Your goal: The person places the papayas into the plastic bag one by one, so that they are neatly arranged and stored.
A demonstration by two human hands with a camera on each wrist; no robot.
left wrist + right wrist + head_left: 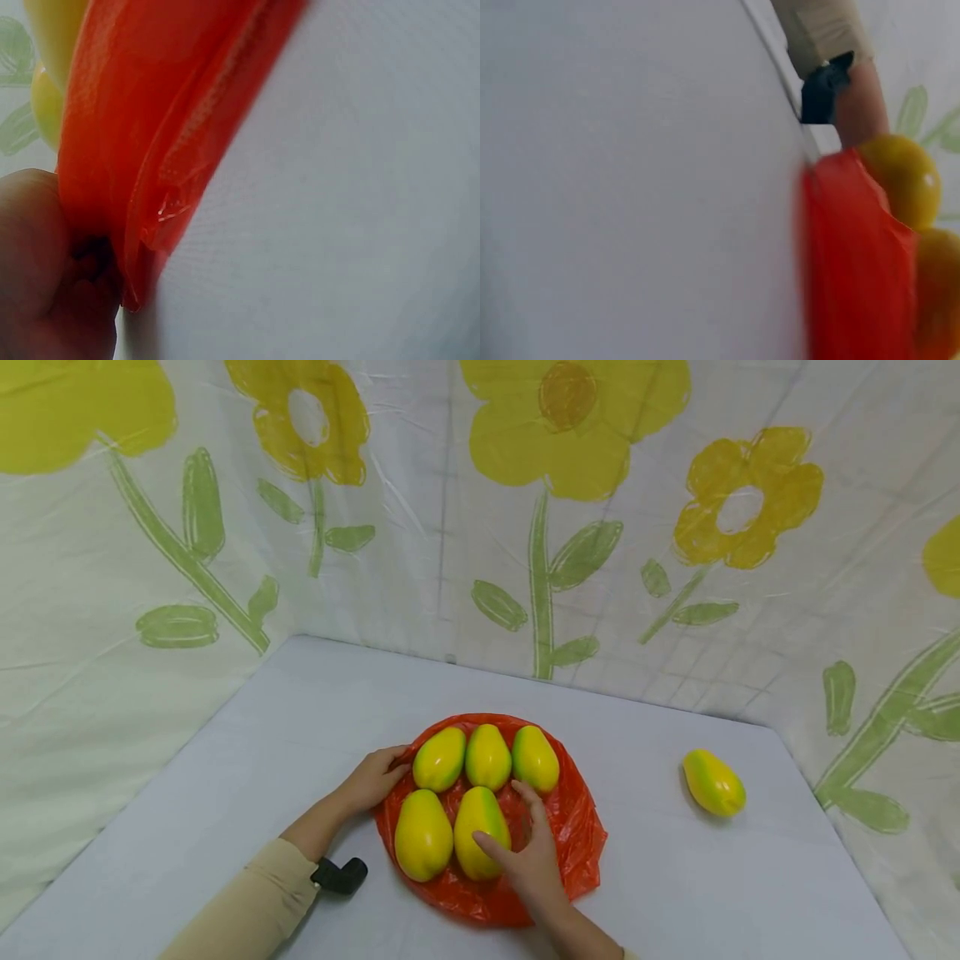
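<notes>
Several yellow fruits with green streaks, papaya-like in shape, lie in two rows on a round spread of red plastic bag. The back row ends at the right with one papaya; the front row has a papaya at the left and another papaya beside it. My left hand grips the bag's left rim, its thumb and curled fingers showing at the red edge in the left wrist view. Over the front right papaya, my right hand spreads its thumb and fingers with nothing held.
One more papaya lies apart on the white table, to the right of the bag. A black wrist camera sticks out from the left sleeve. White curtains with painted yellow flowers stand behind the table and along its sides.
</notes>
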